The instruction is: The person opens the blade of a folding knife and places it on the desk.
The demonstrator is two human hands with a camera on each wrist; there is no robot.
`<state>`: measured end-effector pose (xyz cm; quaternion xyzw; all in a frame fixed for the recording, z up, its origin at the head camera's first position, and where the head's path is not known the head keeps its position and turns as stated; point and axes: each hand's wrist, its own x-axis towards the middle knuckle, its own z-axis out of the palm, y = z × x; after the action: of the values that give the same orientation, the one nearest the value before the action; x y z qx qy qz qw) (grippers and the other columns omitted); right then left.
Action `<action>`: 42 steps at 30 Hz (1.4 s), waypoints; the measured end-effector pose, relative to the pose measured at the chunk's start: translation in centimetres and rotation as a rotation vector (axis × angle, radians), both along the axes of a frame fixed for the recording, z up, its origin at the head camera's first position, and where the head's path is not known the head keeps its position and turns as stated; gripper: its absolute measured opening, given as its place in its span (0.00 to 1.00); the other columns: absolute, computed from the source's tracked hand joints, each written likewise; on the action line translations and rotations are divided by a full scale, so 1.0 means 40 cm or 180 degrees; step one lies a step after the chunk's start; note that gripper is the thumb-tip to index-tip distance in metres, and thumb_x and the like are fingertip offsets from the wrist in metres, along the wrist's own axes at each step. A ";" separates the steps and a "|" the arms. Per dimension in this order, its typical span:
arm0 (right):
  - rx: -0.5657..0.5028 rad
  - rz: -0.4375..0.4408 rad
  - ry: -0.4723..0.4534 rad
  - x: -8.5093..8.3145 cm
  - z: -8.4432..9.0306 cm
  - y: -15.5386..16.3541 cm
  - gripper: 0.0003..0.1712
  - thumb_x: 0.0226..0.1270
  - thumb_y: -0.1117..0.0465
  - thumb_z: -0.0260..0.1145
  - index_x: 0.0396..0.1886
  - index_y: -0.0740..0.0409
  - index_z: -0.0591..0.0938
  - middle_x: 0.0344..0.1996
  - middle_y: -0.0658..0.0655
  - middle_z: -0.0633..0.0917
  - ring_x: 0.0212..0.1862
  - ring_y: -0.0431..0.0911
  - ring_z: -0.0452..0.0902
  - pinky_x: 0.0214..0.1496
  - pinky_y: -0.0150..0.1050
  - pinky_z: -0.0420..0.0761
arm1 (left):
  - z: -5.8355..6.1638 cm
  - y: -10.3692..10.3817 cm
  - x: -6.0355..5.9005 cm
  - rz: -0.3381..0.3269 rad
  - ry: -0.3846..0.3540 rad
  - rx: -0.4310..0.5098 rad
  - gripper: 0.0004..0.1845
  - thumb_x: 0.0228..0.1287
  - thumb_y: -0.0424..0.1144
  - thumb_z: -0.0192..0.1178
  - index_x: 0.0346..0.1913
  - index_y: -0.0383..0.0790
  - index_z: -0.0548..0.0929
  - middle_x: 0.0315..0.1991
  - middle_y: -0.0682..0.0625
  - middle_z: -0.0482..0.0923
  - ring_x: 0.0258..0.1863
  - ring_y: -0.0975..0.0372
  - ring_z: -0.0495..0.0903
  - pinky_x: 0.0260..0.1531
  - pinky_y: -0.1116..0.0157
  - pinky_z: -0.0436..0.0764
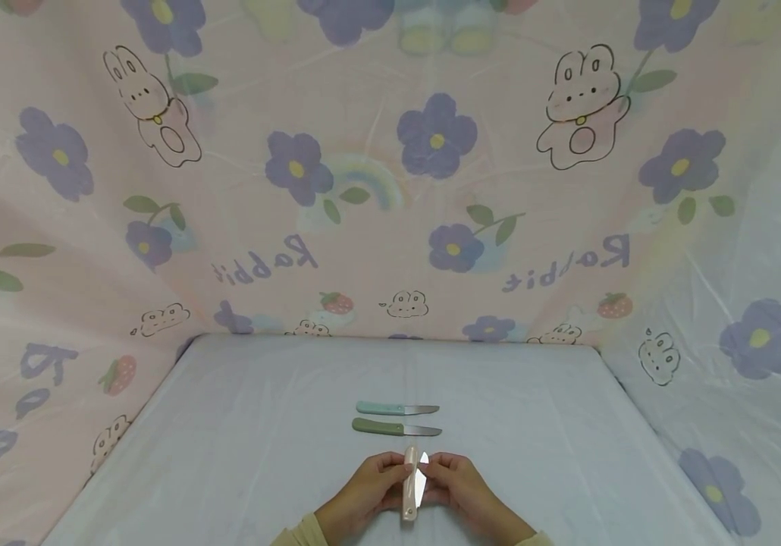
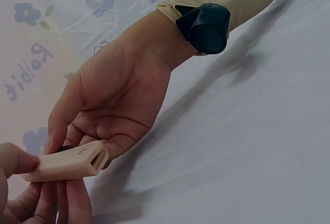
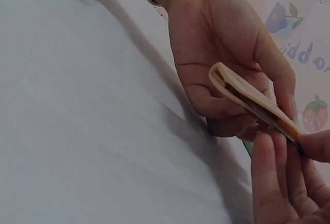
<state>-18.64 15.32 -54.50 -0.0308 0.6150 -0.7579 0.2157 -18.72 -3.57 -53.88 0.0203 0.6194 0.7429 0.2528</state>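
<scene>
My left hand (image 1: 371, 487) grips the pale pink handle of a folding knife (image 1: 409, 489), which stands nearly upright in the head view. The shiny blade (image 1: 421, 485) is partly out beside the handle, and my right hand (image 1: 460, 485) pinches it between thumb and fingers. The slotted end of the knife (image 2: 77, 163) shows in the left wrist view, with most of the blade hidden there. In the right wrist view, the handle's open slot (image 3: 242, 94) faces the camera. The left fingertips wrap partly out of sight behind the handle.
Two unfolded knives lie side by side beyond my hands, blades to the right: a mint-handled one (image 1: 380, 408) and an olive-green one (image 1: 378, 427) nearer. They rest on a white-covered table (image 1: 261, 425). Patterned pink curtains (image 1: 363, 227) enclose its back and sides.
</scene>
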 end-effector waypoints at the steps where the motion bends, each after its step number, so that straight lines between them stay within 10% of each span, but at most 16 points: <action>1: 0.0025 0.0005 0.0002 0.000 0.002 0.000 0.12 0.66 0.60 0.60 0.38 0.68 0.75 0.30 0.55 0.81 0.33 0.43 0.80 0.37 0.38 0.83 | -0.001 0.000 0.000 -0.0001 -0.0001 -0.0003 0.18 0.63 0.42 0.60 0.49 0.31 0.76 0.39 0.46 0.79 0.34 0.61 0.80 0.34 0.63 0.82; 42: -0.0174 -0.0293 -0.0146 0.014 0.007 0.031 0.09 0.67 0.60 0.59 0.33 0.63 0.75 0.32 0.57 0.82 0.37 0.46 0.82 0.45 0.40 0.81 | -0.016 -0.075 -0.006 0.0506 0.0046 0.0650 0.22 0.66 0.39 0.57 0.53 0.23 0.69 0.39 0.43 0.77 0.37 0.60 0.79 0.44 0.61 0.80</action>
<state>-18.06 16.55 -54.20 0.0090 0.5897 -0.7840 0.1937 -18.95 -6.58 -54.54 0.0023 0.5420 0.8197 0.1853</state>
